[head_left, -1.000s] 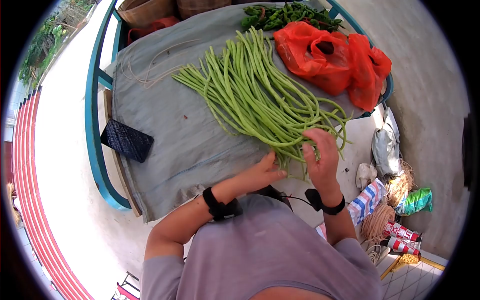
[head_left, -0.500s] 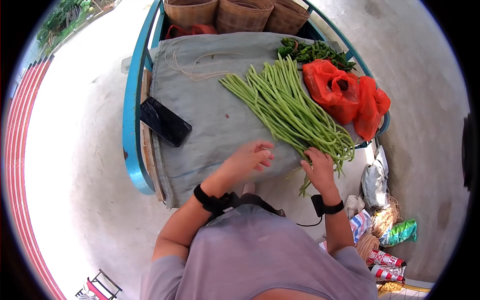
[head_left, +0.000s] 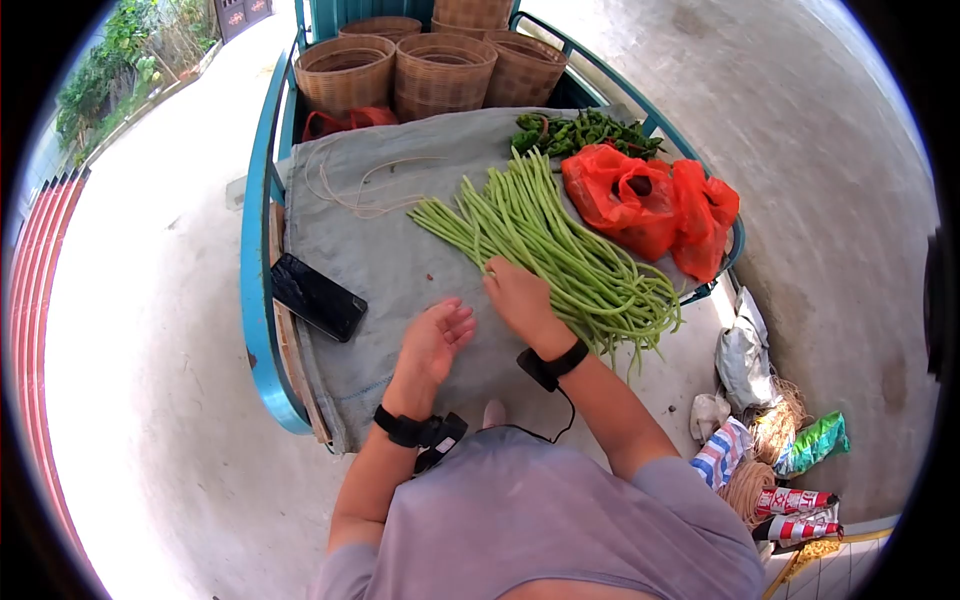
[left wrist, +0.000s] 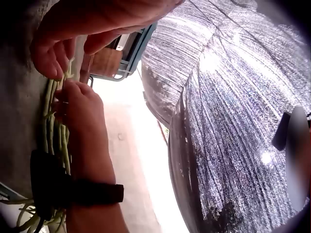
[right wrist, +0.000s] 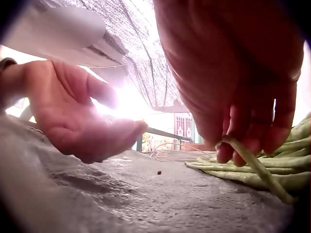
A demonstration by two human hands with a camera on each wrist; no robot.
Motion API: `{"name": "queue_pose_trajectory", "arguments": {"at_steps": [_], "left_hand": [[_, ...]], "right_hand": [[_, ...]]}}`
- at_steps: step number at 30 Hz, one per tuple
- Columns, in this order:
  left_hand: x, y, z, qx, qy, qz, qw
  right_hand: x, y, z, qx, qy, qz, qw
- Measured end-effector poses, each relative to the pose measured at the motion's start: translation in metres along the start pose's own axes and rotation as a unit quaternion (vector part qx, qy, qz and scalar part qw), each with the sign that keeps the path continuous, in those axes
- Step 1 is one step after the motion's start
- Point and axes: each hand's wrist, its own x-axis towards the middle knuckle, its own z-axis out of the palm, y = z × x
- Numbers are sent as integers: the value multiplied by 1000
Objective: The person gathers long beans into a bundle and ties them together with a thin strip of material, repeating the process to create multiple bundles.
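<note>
Long green beans [head_left: 560, 240] lie in a loose bundle on a grey cloth [head_left: 380, 260]. At the bundle's near left edge is my right hand [head_left: 522, 300]; in the right wrist view this hand [right wrist: 243, 82] pinches the end of one bean [right wrist: 260, 170] between thumb and fingers. My left hand [head_left: 432, 345] hovers over the cloth to the left, palm turned inward, its fingers loosely bent around nothing. The right wrist view shows that left hand [right wrist: 82, 111] apart from the beans.
A black phone [head_left: 318, 297] lies at the cloth's left edge, near the blue rail [head_left: 258, 330]. Red bags [head_left: 625, 205] and green peppers [head_left: 585, 132] sit at the right, woven baskets [head_left: 445, 75] behind. Thin string [head_left: 350, 205] lies on the cloth's far left.
My right hand has moved left from the beans' near right end to the bundle's left edge and now pinches a bean. My left hand has drawn back to the left. The head view has shifted.
</note>
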Motion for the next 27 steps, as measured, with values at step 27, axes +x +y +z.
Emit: {"name": "queue_pose_trajectory", "arguments": {"at_steps": [27], "left_hand": [[9,0,-2,-178,-123,9,976]], "right_hand": [[-14,23,-63,-75,81,-53,992]]}}
